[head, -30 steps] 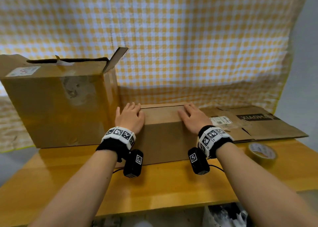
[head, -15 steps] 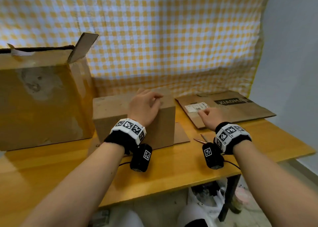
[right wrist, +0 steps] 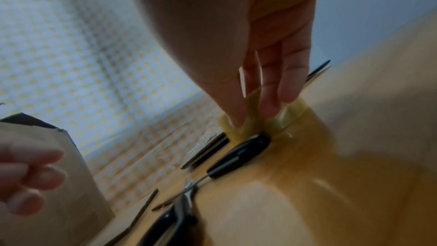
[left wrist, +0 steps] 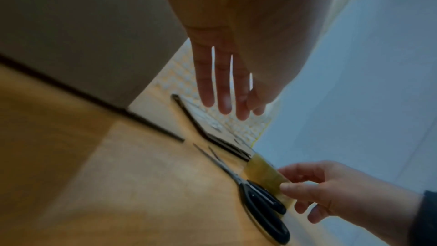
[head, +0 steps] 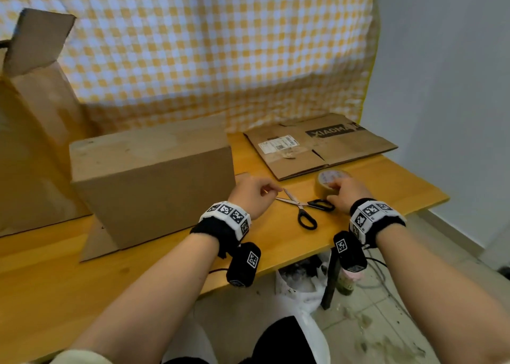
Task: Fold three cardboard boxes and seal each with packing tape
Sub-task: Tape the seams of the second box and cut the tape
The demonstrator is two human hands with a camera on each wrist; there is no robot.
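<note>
A closed brown box (head: 151, 176) stands mid-table, its top seam bare. My right hand (head: 345, 195) reaches over the yellowish tape roll (head: 329, 180) to the box's right. Its thumb and fingers (right wrist: 267, 100) pinch the roll's rim (right wrist: 295, 108), and the roll stays on the table. My left hand (head: 254, 195) hovers by the box's right end, above the scissor tips. Its fingers (left wrist: 224, 91) hang relaxed and hold nothing. Black-handled scissors (head: 303, 209) lie partly open between the hands. A flattened carton (head: 320, 145) lies at the back right.
A tall open box (head: 27, 142) stands at the far left with one flap raised. A checked cloth (head: 220, 46) hangs behind the wooden table (head: 358, 225). The table's right edge is close beyond the roll. Bags and debris lie on the floor below.
My left hand left the box top and came down beside the scissors. My right hand moved from the flat carton onto the tape roll. The view swung right.
</note>
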